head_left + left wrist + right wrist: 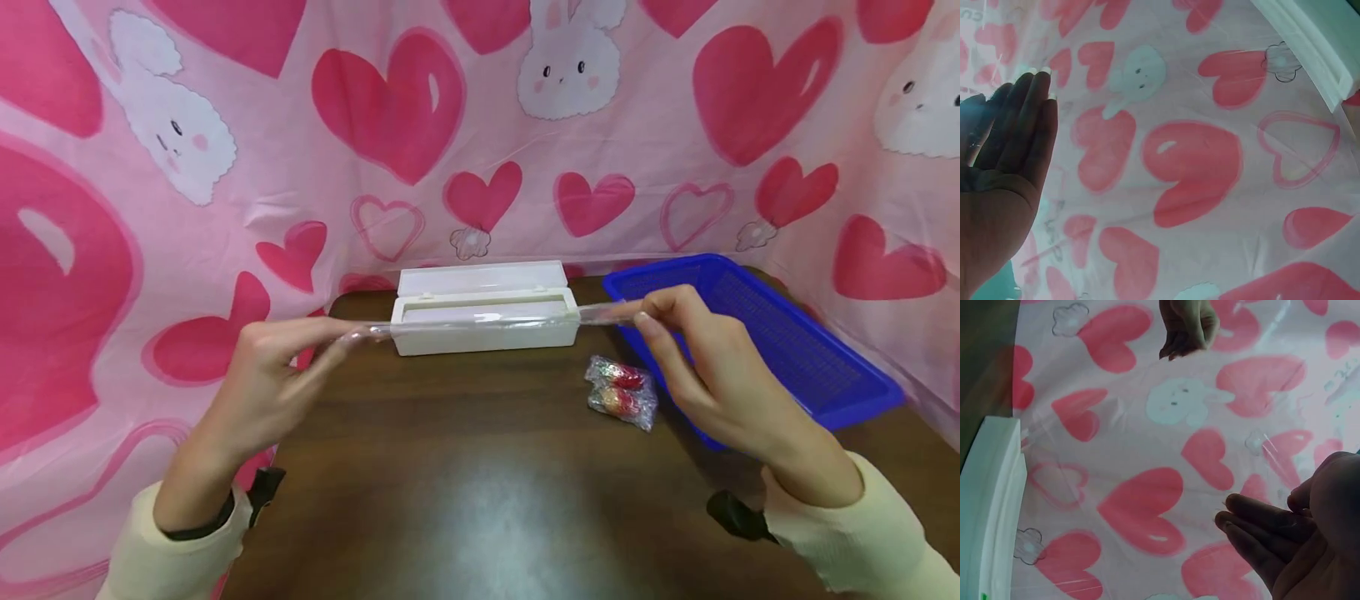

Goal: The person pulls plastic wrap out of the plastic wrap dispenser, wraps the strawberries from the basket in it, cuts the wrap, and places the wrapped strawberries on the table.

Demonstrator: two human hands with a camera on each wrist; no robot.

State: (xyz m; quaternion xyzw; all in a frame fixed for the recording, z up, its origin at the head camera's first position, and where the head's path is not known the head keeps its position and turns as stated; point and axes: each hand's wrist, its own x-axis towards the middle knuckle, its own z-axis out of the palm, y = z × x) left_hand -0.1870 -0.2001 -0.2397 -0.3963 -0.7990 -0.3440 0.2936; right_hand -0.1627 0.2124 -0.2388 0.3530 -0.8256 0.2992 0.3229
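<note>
A strip of clear plastic film (487, 318) is stretched level between the two hands, across the front of a long white box (483, 342). The box's lid (483, 277) is raised at the back, and a white roll seems to lie inside. My left hand (281, 367) pinches the film's left end between thumb and fingers. At the other end, my right hand (708, 371) pinches the film with thumb and index finger. In the right wrist view, the see-through sheet spreads between the right hand (1285, 525) and the left hand (1188, 325).
On the brown table (420, 467), a clear-wrapped packet (622, 392) with red and yellow contents lies right of the box. A blue plastic basket (862, 412) stands behind the right hand. Pink heart-patterned cloth (525, 142) hangs along the back and sides.
</note>
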